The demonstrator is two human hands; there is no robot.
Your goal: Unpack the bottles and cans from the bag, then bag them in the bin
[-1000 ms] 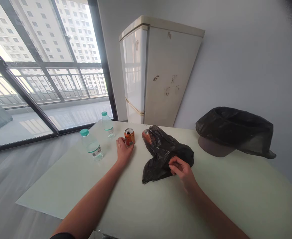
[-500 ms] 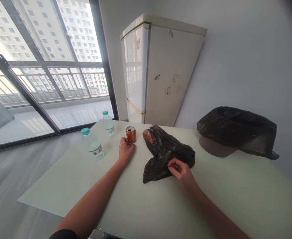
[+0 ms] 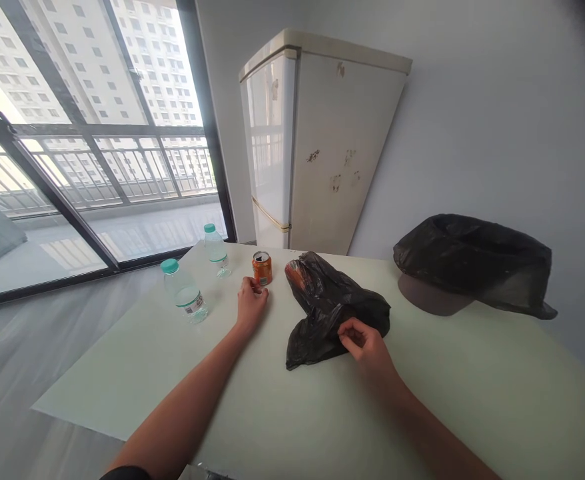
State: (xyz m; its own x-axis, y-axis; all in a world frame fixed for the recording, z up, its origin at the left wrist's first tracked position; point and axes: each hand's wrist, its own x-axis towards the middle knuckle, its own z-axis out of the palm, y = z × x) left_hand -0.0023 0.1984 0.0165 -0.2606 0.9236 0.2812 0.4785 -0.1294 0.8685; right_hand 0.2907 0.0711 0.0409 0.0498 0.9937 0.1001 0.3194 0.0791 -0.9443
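Observation:
My left hand (image 3: 251, 301) rests on the pale table (image 3: 482, 400) just short of an open orange drink can (image 3: 262, 268), a small gap between them; the fingers are loosely bent and hold nothing. A crumpled black plastic bag (image 3: 330, 303) lies at the table's middle, with something orange showing through its far end. My right hand (image 3: 367, 341) pinches the bag's near right edge between thumb and fingers.
Two small water bottles with teal caps, one (image 3: 185, 291) nearer and one (image 3: 216, 249) farther, stand left of the can. A round container lined with a black bag (image 3: 472, 260) sits at the back right. A white fridge (image 3: 322, 147) stands behind the table, beside a large window (image 3: 82, 133).
My left hand let go of the orange can, which now stands alone, and drew back a little toward me. My right hand kept its pinch on the black bag.

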